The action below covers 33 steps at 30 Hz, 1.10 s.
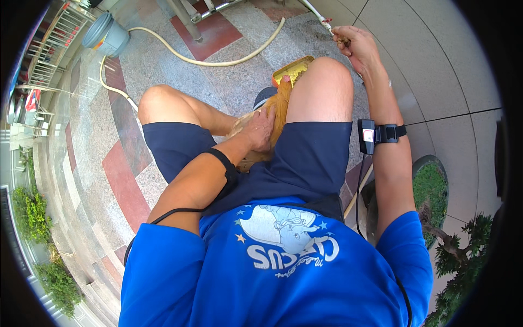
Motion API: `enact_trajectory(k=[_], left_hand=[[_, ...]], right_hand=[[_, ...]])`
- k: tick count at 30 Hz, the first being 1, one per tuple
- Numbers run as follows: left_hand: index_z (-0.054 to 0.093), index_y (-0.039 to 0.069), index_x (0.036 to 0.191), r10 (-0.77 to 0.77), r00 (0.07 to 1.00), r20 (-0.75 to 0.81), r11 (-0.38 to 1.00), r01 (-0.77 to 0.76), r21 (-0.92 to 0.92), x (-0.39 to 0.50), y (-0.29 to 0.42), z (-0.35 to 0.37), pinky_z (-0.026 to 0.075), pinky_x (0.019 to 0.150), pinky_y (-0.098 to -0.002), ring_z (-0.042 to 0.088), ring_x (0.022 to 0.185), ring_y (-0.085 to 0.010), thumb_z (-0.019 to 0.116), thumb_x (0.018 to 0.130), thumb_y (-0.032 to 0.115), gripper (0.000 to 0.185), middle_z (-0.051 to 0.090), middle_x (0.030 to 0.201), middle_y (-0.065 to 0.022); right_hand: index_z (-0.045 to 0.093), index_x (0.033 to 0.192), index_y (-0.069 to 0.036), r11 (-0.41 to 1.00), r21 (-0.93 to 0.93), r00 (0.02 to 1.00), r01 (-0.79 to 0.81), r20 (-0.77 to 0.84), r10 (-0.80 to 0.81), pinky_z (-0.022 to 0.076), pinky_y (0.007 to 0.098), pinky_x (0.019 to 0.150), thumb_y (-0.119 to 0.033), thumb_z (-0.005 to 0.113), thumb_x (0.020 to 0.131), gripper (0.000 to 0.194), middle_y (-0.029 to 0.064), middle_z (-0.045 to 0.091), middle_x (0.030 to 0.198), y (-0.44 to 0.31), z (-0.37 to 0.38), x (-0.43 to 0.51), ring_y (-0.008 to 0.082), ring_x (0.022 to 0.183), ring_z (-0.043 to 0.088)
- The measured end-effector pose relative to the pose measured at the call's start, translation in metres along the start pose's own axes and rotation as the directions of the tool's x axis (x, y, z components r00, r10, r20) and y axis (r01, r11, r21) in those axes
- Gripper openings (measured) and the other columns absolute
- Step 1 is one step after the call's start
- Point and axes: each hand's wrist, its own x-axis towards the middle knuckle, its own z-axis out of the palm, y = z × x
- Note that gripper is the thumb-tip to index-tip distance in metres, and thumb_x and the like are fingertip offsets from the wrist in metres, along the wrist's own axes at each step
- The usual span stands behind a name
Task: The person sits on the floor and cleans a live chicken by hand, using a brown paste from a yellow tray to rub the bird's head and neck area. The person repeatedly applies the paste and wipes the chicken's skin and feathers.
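Observation:
A live chicken with golden-orange neck feathers (280, 107) sits low between my knees, its red comb near a tin. My left hand (261, 127) lies over the bird's back, the fingers spread on its feathers. Raised beyond my right knee, my right hand (354, 44) has its fingers curled around some brown, crumbly matter (344, 41). That hand is close to a white pipe with a small red valve handle (326, 20). The rectangular yellow tin with an orange rim (291, 70) stands on the floor, partly hidden by my right knee, with brownish bits inside.
A cream hose (212, 63) curves over the tiled floor to a grey-blue bucket (110, 34) at the upper left. Metal legs (186, 20) stand at the top. On the right are a tiled wall (445, 81) and a potted small tree (447, 241). A strapped device sits on my right forearm.

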Motion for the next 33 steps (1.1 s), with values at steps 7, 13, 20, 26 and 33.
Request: enact_trajectory(k=[7,13,20,26,33], left_hand=[[0.033,-0.015,0.148,-0.182,0.953,0.244,0.983,0.176,0.047,0.003,0.029,-0.049,0.050,0.112,-0.0450,0.054,0.135,-0.0465,0.083,0.076,0.017,0.093,0.047,0.143,-0.0356],[0.028,-0.019,0.149,-0.335,0.890,0.308,0.887,0.409,-0.216,0.010,0.039,-0.104,0.050,0.112,-0.0408,0.057,0.137,-0.0441,0.082,0.076,0.014,0.096,0.056,0.140,-0.0378],[0.005,-0.023,0.158,-0.283,0.903,0.324,0.783,0.412,-0.465,0.012,0.038,-0.131,0.044,0.118,-0.0378,0.054,0.142,-0.0413,0.086,0.076,0.018,0.123,0.053,0.146,-0.0400],[0.017,-0.021,0.157,-0.285,0.921,0.264,0.816,0.378,-0.437,0.028,0.032,-0.167,0.045,0.117,-0.0401,0.055,0.139,-0.0438,0.077,0.082,0.021,0.105,0.055,0.142,-0.0405],[0.062,-0.016,0.129,-0.398,0.907,-0.134,0.672,0.189,-0.716,0.087,0.023,-0.180,0.057,0.095,-0.0414,0.074,0.109,-0.0359,0.072,0.093,0.034,0.062,0.074,0.113,-0.0306]], right_hand=[[0.071,0.088,0.001,0.999,0.035,0.996,-0.021,-0.085,0.024,0.0333,0.0239,0.048,-0.009,0.073,0.094,0.013,0.0056,0.067,0.076,0.008,-0.020,-0.011,0.0085,0.059,0.053],[0.071,0.088,-0.001,0.996,0.024,0.979,-0.085,-0.182,0.088,0.0340,0.0244,0.048,-0.011,0.073,0.094,0.012,0.0049,0.067,0.076,0.024,-0.061,-0.027,0.0091,0.059,0.054],[0.071,0.090,-0.001,0.955,0.143,0.923,-0.261,-0.252,0.290,0.0349,0.0242,0.049,-0.010,0.072,0.096,0.010,0.0041,0.067,0.075,0.106,-0.095,-0.049,0.0088,0.059,0.054],[0.073,0.093,-0.001,0.894,0.115,0.871,-0.433,-0.204,0.448,0.0401,0.0243,0.052,-0.010,0.074,0.096,0.009,0.0020,0.067,0.075,0.155,-0.071,-0.039,0.0083,0.060,0.056],[0.075,0.096,-0.001,0.842,0.138,0.849,-0.522,-0.015,0.529,0.0438,0.0238,0.055,-0.009,0.076,0.094,0.009,0.0028,0.069,0.077,0.174,-0.041,0.000,0.0090,0.061,0.058]])
